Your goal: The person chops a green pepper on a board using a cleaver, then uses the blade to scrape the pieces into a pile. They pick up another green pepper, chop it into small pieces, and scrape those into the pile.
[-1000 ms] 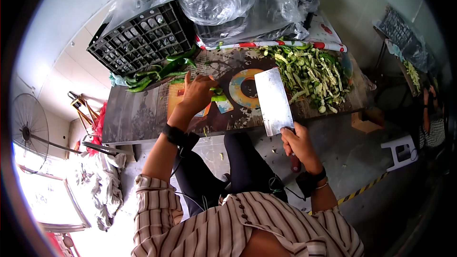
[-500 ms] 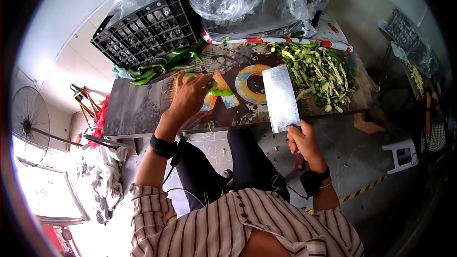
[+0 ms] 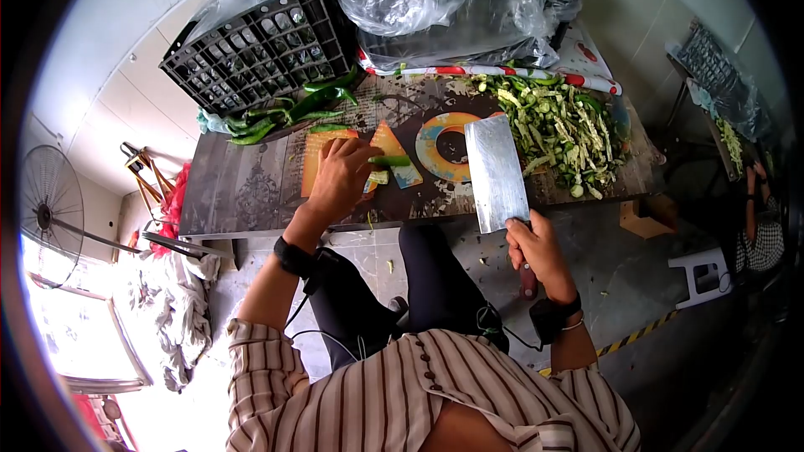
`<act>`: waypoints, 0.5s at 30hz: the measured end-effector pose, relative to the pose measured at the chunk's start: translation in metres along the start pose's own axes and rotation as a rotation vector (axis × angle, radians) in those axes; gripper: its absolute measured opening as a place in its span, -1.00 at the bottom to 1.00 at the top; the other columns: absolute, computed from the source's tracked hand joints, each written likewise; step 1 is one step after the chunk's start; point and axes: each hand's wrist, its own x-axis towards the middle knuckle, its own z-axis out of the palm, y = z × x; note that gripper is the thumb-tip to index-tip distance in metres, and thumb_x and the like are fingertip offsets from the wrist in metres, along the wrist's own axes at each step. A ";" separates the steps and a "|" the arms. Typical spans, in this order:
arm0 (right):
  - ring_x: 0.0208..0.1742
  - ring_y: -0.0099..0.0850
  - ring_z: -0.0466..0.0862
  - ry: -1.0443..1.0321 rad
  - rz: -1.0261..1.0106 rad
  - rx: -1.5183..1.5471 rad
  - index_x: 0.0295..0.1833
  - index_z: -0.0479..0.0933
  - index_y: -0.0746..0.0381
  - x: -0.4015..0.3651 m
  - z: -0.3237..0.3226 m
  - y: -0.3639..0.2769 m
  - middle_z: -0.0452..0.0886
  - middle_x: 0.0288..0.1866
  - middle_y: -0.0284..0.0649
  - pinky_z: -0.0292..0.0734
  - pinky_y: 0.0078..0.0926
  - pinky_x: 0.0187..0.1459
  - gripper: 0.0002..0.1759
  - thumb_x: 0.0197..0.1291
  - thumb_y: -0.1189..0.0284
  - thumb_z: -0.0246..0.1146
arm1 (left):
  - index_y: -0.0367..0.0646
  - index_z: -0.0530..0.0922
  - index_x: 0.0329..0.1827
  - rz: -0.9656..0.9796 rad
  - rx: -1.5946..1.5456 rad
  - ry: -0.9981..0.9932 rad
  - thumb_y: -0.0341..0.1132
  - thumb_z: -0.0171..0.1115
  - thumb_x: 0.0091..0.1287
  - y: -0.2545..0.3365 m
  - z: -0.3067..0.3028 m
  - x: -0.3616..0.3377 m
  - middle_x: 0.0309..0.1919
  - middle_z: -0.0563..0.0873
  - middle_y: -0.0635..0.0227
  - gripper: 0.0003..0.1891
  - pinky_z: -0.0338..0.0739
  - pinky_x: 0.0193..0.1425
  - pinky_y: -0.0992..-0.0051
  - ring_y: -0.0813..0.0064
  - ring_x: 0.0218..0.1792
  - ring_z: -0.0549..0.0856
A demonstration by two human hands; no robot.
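While the left hand [image 3: 339, 176] pins a glossy, tapered green pepper [image 3: 389, 161] near the middle of the worn, painted bench [image 3: 243, 192], the right hand [image 3: 536, 251] clenches the broad rectangular steel cleaver [image 3: 497, 172] just beside it. The slick skin could let the pepper roll, which would put fingertips under the blade. Chopped strips [image 3: 553, 130] are heaped at the far right corner.

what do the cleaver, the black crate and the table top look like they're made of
Cleaver: bare steel, it seems; the broad blade is grey with a dull sheen. Crate: moulded black plastic, going by its matte open grid. Table: probably painted wood, worn; the print is flaking.
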 end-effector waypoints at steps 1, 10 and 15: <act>-0.69 -0.64 0.38 0.000 0.001 -0.001 -0.27 0.33 0.25 0.000 0.000 0.001 0.37 -0.56 -0.37 0.35 -0.59 -0.67 -0.83 0.34 0.41 0.12 | 0.00 0.63 -0.07 -0.001 -0.001 0.000 -0.34 0.33 0.12 0.003 0.000 0.003 -0.12 0.62 0.37 -0.72 0.15 0.32 0.18 0.33 0.09 0.50; -0.69 -0.64 0.38 0.008 0.010 -0.015 -0.29 0.31 0.24 0.000 0.000 0.000 0.37 -0.56 -0.38 0.33 -0.59 -0.68 -0.82 0.34 0.42 0.12 | -0.02 0.67 -0.17 -0.094 0.112 -0.239 -0.30 0.25 0.19 0.003 0.003 0.034 -0.22 0.69 0.39 -0.83 0.16 0.30 0.29 0.31 0.02 0.56; -0.70 -0.63 0.38 0.002 0.003 0.003 -0.29 0.31 0.25 -0.001 0.001 -0.002 0.37 -0.56 -0.37 0.33 -0.58 -0.68 -0.81 0.34 0.41 0.12 | -0.01 0.62 -0.20 0.013 0.178 -0.142 -0.33 0.20 0.23 -0.006 0.015 0.029 -0.21 0.69 0.47 -0.88 0.10 0.34 0.16 0.37 0.02 0.57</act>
